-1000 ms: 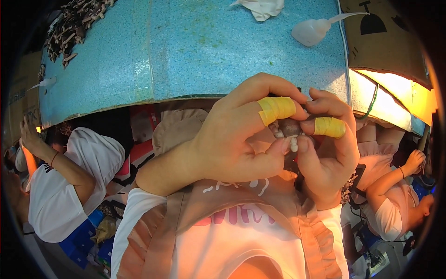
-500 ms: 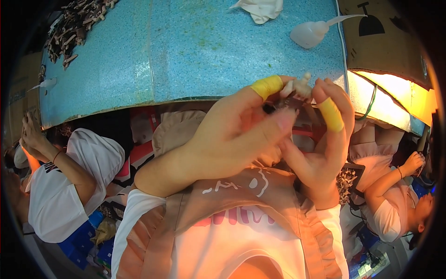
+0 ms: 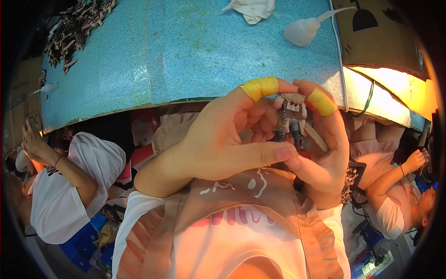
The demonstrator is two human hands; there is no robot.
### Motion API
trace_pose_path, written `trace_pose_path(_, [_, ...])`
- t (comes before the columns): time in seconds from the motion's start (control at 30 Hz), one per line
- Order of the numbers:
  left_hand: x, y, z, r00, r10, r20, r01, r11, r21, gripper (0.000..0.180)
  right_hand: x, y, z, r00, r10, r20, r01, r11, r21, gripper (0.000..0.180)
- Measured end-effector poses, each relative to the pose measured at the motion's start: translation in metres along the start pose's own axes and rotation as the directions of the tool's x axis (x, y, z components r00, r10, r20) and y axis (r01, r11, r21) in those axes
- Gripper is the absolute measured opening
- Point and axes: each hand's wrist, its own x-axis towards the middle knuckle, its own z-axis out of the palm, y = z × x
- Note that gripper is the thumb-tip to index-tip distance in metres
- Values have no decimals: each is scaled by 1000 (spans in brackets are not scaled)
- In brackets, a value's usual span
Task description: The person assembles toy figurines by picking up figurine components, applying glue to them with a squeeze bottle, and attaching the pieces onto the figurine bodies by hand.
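A small toy figure (image 3: pixel 292 111) with a pale top and dark body and legs stands upright between my two hands, in front of the table edge. My left hand (image 3: pixel 227 128) grips it from the left, index finger at its top and thumb below its legs. From the right, my right hand (image 3: pixel 327 139) closes on the same figure with its index finger at the top and its thumb near the left thumb. Yellow tape wraps a finger of each hand. Part of the figure's right side is hidden by the right fingers.
Across the blue table (image 3: pixel 195 60) lie a pile of small brown and dark pieces (image 3: pixel 76 32), a white cloth (image 3: pixel 253 9) and a squeeze bottle (image 3: pixel 302 31) with a long spout. A cardboard box (image 3: pixel 381 37) stands at right. Other people (image 3: pixel 76 186) sit on both sides.
The figure has turned from tilted, mostly covered, to upright with its dark front showing. My left thumb has moved down off it, and both hands still hold it.
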Motion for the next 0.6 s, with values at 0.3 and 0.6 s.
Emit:
trace_pose_path(0.3, [-1, -8, 3, 995, 94, -13, -94, 995, -30, 72, 1, 7, -15, 989, -114, 90, 126, 983, -133, 65])
trace_pose_path(0.6, [2, -9, 4, 987, 156, 41, -151, 982, -116, 72, -1, -10, 13, 985, 118, -127, -71, 941, 330, 57])
